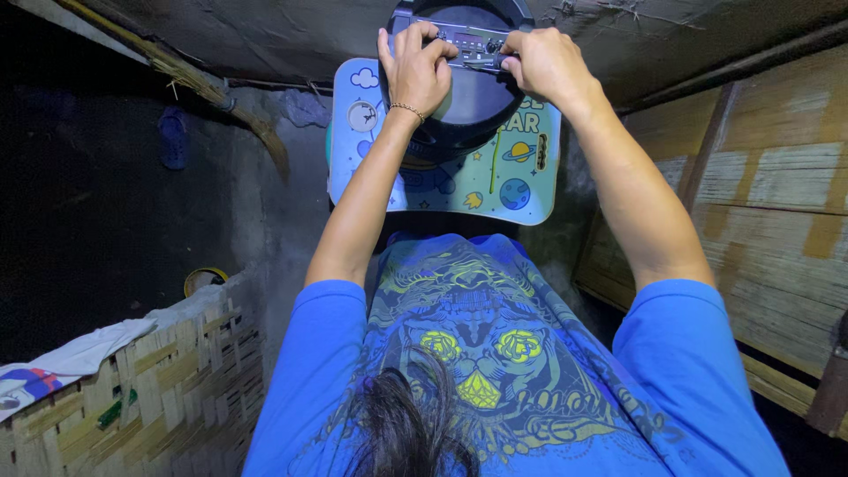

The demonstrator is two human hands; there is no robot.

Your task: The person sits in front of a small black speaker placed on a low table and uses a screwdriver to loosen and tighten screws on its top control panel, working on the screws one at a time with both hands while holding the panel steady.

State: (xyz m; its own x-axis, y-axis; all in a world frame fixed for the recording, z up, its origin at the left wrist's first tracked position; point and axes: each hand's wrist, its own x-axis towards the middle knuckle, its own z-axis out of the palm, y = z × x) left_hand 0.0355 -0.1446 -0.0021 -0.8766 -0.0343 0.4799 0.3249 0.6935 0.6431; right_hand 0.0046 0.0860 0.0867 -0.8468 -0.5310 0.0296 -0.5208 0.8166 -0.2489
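Two hands on a round black speaker point(468, 97) that sits on a small blue space-print table point(521, 181). Left hand point(415, 66), bracelet at wrist, fingers curled over the speaker's upper left rim beside the control panel point(473, 44). Right hand point(548, 64) fingers bent, tips pressed on the panel's right end; grip unclear. Woven bamboo wall point(177, 389) lower left.

Black round speaker point(468, 97) on lap table point(512, 181)
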